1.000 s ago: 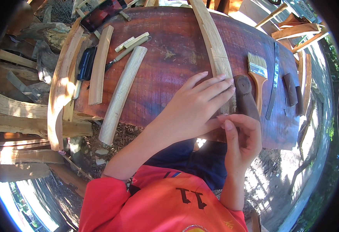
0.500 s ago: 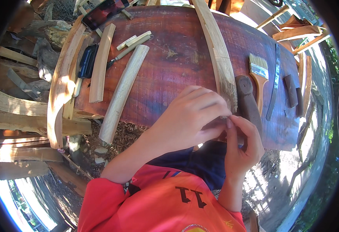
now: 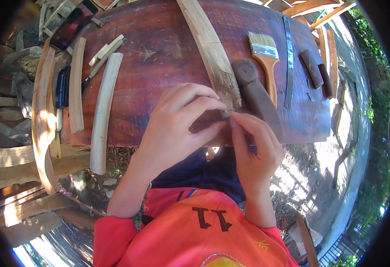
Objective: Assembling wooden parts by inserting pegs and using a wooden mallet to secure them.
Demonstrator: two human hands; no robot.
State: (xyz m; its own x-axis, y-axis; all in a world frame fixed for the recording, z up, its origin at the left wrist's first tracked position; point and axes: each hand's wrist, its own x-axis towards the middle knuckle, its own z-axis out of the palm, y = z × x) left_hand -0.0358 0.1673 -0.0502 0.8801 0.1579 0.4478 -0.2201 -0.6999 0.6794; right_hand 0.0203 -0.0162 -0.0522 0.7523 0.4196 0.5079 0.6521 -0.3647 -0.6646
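A long wooden strip [image 3: 208,42] lies on the dark red-brown wooden tabletop [image 3: 159,49], its near end rough and darkened. My left hand [image 3: 172,120] reaches to that end, fingers curved and the thumb apart from the forefinger. On the other side, my right hand [image 3: 259,151] pinches thumb and forefinger together at the strip's tip. A small pale bit shows by the fingertips, too small to name. Right beside the strip lies a brown, rounded block-like piece [image 3: 259,95], close above my right hand.
Farther right are a wide paintbrush [image 3: 266,58], a thin metal blade [image 3: 288,62] and dark brown pieces [image 3: 311,69]. To the left lie a pale wooden stick [image 3: 106,111], wooden strips [image 3: 76,84], a slim-handled tool [image 3: 99,64], a dark blue case [image 3: 62,86] and a phone [image 3: 74,24].
The view has shifted, so the tabletop things sit farther left and higher. My left thumb and forefinger have spread apart; my right hand keeps its pinch.
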